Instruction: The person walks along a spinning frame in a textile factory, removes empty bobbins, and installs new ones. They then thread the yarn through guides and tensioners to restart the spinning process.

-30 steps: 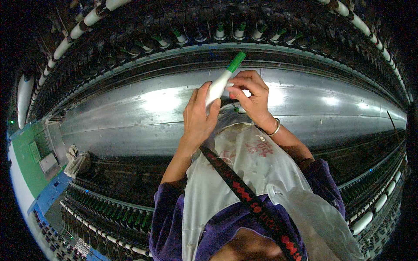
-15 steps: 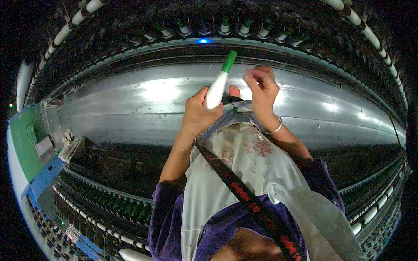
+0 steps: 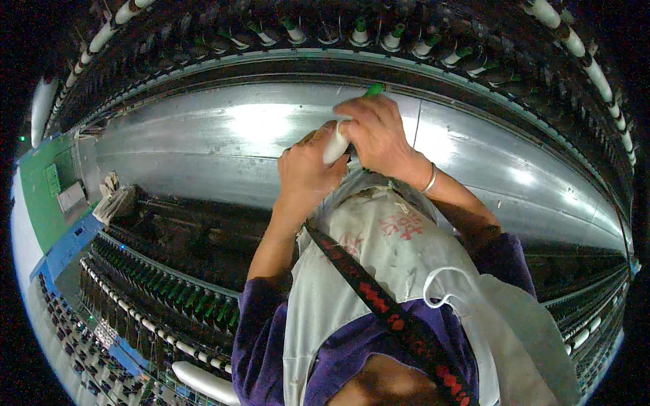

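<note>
Curving across the view, a long shiny metal panel (image 3: 203, 155) fronts a spinning machine, with rows of green-tipped bobbins (image 3: 393, 40) above and dark spindles (image 3: 162, 284) below. A green and blue cabinet (image 3: 40, 196) stands at far left. The left hand (image 3: 308, 176) grips a white bobbin (image 3: 335, 145) with a green tip; the right hand (image 3: 379, 135) closes over its top, above a white cloth pouch (image 3: 379, 250).

Bare steel panel (image 3: 203, 145) open left of both hands. Bobbin row (image 3: 379, 37) crowds its upper edge; spindle rows (image 3: 162, 287) block its lower edge.
</note>
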Demonstrator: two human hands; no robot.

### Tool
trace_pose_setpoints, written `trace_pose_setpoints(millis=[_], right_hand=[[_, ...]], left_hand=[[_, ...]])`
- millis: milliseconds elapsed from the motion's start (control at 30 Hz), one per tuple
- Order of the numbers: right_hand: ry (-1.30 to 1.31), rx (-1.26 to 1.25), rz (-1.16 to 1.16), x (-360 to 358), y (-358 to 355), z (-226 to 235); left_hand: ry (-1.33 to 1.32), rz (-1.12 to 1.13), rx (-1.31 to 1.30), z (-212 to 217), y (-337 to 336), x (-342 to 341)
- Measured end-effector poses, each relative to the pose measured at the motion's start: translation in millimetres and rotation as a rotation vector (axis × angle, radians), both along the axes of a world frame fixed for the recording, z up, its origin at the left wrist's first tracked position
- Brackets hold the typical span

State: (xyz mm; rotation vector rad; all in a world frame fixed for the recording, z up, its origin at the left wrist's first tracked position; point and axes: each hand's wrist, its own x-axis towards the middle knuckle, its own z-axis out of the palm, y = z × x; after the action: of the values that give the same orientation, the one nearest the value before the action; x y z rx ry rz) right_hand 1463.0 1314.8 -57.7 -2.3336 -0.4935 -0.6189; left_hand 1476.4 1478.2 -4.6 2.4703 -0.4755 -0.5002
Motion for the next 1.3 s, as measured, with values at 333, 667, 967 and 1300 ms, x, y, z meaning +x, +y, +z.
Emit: trace_pose_setpoints(millis=[333, 667, 967, 1300], right_hand=[[0.444, 2.235, 0.028, 8, -172, -73], [0.752, -0.050, -0.171, -15, -30, -147], [0.472, -0.136, -0.470, 129, -25, -173], [0.452, -0.418, -0.769, 137, -11, -158]], left_hand=[[-0.329, -0.006, 0.268, -60, 137, 48], [0.052, 0.837, -0.835, -193, 255, 152], [0.364, 0.724, -1.051, -172, 292, 271], [-0.205, 0.183, -0.251, -230, 307, 265]])
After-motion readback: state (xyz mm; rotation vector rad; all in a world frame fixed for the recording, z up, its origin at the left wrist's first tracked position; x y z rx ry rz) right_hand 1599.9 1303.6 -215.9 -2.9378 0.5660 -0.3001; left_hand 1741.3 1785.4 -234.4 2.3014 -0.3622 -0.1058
